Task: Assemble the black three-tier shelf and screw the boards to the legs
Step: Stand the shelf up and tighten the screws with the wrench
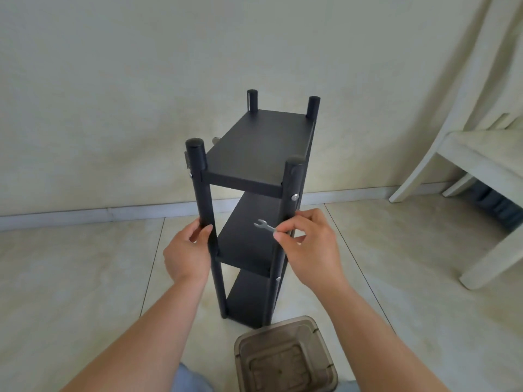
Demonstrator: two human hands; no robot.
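Plainly the shelf (pixel 256 193) is near done: it stands upright on the floor (pixel 85 278) close to the wall, all three boards seated between four legs, with screw heads showing on the near right leg (pixel 293 193) beside the top board (pixel 260 148) and lower down by the middle board (pixel 249 241). The step in hand looks like tightening or checking those side screws.

The left hand (pixel 188 251) grips the near left leg (pixel 205 210) just above the middle board, fingers wrapped round it and thumb in front, steadying the frame. The right hand (pixel 307 244) reaches in at the near right leg at the same height, thumb and forefinger pinching the handle of a small wrench (pixel 264 225), whose open jaw points left over the middle board and is on no screw yet.

Next, I judge, the wrench must be turned and set squarely on a screw head at the right leg, while the left hand braces the shelf against twisting. A slip could mar the black finish.

A brown plastic box (pixel 285 357) sits on the floor at the shelf's near foot; a white chair (pixel 475 165) stands by the wall to the right.
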